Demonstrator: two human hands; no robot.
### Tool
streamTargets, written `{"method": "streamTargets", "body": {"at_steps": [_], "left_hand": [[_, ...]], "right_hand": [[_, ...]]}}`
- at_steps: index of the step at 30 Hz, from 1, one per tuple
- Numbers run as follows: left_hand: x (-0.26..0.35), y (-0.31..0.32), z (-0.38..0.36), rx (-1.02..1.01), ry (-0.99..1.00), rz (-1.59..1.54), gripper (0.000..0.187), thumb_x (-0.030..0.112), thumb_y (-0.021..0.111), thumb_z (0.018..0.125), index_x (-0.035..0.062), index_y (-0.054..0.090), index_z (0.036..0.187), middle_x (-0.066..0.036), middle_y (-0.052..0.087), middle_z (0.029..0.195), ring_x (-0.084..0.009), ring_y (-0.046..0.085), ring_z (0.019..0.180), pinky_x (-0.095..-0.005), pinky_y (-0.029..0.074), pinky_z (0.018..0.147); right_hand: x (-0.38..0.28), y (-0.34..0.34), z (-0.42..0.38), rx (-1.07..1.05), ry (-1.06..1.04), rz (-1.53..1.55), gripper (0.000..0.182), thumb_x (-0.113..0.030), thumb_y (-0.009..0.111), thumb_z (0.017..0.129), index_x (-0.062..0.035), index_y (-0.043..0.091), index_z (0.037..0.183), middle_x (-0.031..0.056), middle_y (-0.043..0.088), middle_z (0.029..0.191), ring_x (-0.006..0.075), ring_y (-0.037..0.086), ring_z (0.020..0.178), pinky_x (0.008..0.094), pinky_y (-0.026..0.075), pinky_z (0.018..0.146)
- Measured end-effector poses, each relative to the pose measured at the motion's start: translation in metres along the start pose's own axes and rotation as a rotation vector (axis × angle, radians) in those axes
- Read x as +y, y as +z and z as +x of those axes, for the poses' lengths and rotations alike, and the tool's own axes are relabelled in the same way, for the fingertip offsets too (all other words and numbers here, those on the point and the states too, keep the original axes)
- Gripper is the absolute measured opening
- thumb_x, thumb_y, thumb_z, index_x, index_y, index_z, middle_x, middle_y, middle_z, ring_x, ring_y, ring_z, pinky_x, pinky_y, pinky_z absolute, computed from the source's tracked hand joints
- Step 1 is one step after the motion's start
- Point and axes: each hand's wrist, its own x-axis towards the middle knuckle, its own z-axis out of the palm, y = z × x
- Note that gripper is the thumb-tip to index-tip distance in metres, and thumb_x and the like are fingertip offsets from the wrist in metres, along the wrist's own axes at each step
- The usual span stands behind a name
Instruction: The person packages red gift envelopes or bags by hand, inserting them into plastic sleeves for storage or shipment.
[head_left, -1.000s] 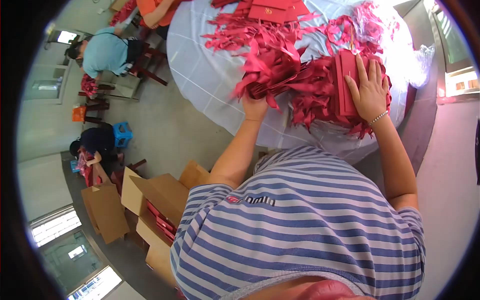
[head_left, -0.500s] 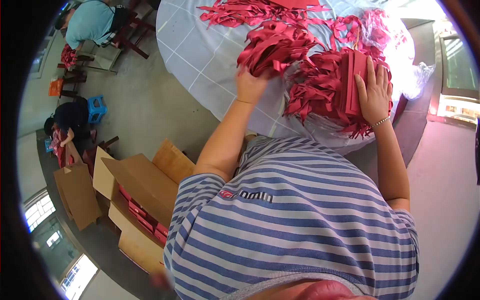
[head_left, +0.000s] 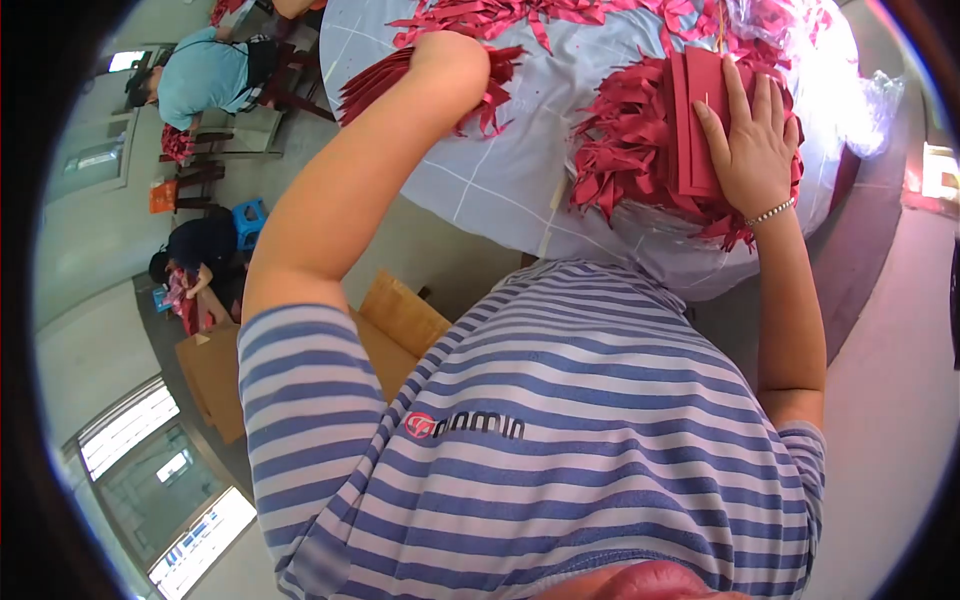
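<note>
At 10 o'clock from the centre of view, we see a person in a light blue top (head_left: 205,78), bent forward. At 9 o'clock, a 2nd person, in dark clothing (head_left: 195,246), bends low just beside a blue stool (head_left: 250,220). Brown cardboard (head_left: 212,385) stands between 8 and 9 o'clock.

On the cloth-covered desk (head_left: 530,170), a fanned bundle of red cards (head_left: 375,85) shows at 11 o'clock; resting or lifted, we cannot tell. The left hand (head_left: 455,62) is over it, wrist bent; its fingers are hidden, so we cannot tell if they are wide or narrow. Ribbon ends (head_left: 492,100) stick out on its 4 o'clock side. We note loose red ribbons (head_left: 560,12) at 12 o'clock, near the top of view.

Between 1 and 2 o'clock sits a stack of red cards (head_left: 685,130), ribbon fringe (head_left: 620,130) on its 9 o'clock side. At 2 o'clock the right hand (head_left: 755,150) lies palm down on it, fingers spread wide, a beaded bracelet (head_left: 770,213) at the wrist. Farther out at 2 o'clock: clear plastic (head_left: 875,115).
</note>
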Motion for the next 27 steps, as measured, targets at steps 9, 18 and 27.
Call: {"method": "streamTargets", "body": {"at_steps": [9,18,27], "left_hand": [[0.057,0.064,0.061,-0.209,0.199,0.467,0.026,0.019,0.056,0.087,0.0104,0.071,0.106,-0.009,0.07,0.107,-0.025,0.068,0.097,-0.0443,0.052,0.082],[0.07,0.071,0.082,-0.469,0.2,0.608,0.037,0.023,0.059,0.087,0.0097,0.066,0.121,-0.012,0.064,0.122,-0.031,0.062,0.11,-0.0561,0.046,0.091],[0.045,0.07,0.068,-0.386,0.22,0.503,0.029,0.02,0.057,0.087,0.0107,0.07,0.111,-0.011,0.068,0.115,-0.0261,0.065,0.105,-0.0467,0.05,0.087]], "right_hand": [[-0.001,0.0,-0.001,0.067,0.026,0.066,0.065,-0.058,0.044,0.092,-0.0278,0.03,0.149,0.0233,0.034,0.148,0.0371,0.028,0.14,0.0591,0.022,0.108],[0.001,-0.005,-0.002,0.061,0.043,0.065,0.065,-0.057,0.044,0.093,-0.0279,0.03,0.149,0.0236,0.034,0.148,0.0367,0.028,0.14,0.0581,0.021,0.108],[0.003,-0.004,-0.004,0.032,0.059,0.04,0.065,-0.057,0.043,0.093,-0.0281,0.029,0.149,0.0231,0.033,0.148,0.0359,0.027,0.14,0.0557,0.02,0.11]]}}
